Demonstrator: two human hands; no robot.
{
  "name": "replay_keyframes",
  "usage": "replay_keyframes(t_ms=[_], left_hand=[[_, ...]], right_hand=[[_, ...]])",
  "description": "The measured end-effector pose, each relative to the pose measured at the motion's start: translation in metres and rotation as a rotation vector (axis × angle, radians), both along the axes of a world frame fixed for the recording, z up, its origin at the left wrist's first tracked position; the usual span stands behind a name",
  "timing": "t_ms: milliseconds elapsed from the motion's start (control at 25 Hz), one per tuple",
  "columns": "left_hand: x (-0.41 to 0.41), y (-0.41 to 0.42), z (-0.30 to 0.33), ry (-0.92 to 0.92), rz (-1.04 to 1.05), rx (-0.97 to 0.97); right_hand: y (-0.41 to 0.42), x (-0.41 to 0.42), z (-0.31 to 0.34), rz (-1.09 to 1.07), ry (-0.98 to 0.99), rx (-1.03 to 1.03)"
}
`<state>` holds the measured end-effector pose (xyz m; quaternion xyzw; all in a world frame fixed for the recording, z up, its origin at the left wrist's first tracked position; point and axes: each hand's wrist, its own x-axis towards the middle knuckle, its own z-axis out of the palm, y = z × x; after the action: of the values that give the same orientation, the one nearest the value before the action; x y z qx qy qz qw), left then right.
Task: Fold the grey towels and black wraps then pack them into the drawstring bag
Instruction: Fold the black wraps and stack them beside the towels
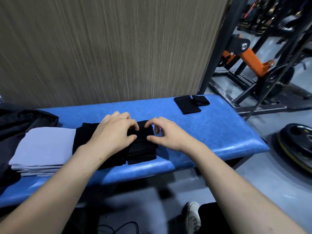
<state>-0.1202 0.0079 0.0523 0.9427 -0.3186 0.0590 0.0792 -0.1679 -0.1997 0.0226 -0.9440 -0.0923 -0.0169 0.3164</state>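
On my blue padded desk, the stack of folded grey towels sits frame left; the pile of folded black wraps lies centre, just right of it; two black folded wraps lie upper right, well apart.

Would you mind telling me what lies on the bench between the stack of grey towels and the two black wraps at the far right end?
In the head view, the pile of folded black wraps lies there under both hands, then bare blue bench.

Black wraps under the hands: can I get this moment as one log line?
step: folding | both hands' fingers pinch top black wrap | grey towels stacked | two wraps apart
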Motion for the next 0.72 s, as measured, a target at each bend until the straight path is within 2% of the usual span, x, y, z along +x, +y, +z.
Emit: replay_keyframes(t_ms=[360, 560, 720], left_hand=[[0.002, -0.005, 0.005, 0.044, 0.011, 0.032], [0.003, -0.029, 0.011, 0.024, 0.004, -0.073], [0.03, -0.075, 0.02, 0.147, -0.007, -0.046]], right_hand=[[-0.003, 0.002, -0.003, 0.017, 0.02, 0.08], [-0.028, -0.004, 0.004, -0.064, 0.012, 0.137], [-0.081, -0.001, 0.006, -0.208, -0.002, 0.144]])
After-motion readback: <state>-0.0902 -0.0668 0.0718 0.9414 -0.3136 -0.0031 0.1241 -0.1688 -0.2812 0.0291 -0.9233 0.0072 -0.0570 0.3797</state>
